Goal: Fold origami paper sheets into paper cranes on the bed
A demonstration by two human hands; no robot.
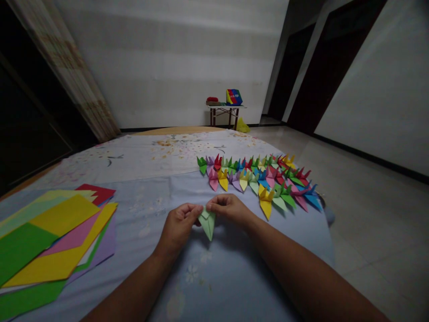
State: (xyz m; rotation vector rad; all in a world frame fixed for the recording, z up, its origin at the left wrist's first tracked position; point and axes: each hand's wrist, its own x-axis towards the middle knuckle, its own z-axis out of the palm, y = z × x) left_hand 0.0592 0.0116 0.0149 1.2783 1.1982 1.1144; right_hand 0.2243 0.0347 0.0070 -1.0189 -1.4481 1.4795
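Between my two hands is a pale green folded origami paper (208,224), its narrow point turned down toward me. My left hand (178,225) pinches its upper left edge between thumb and fingers. On the other side, my right hand (231,208) grips the upper right corner, thumb on top. A small folded flap shows at the top of the paper, near both thumbs. Just beyond my right hand stand rows of finished paper cranes (266,201) in several colours; the yellow one is among the closest.
Loose coloured paper sheets (72,214) lie in a pile at the left. A pale blue flowered cloth (147,201) covers the near part of the round table. Far off, a small stand (226,107) by the wall bears a colourful box (233,97); a yellow bag (242,126) lies beside it.
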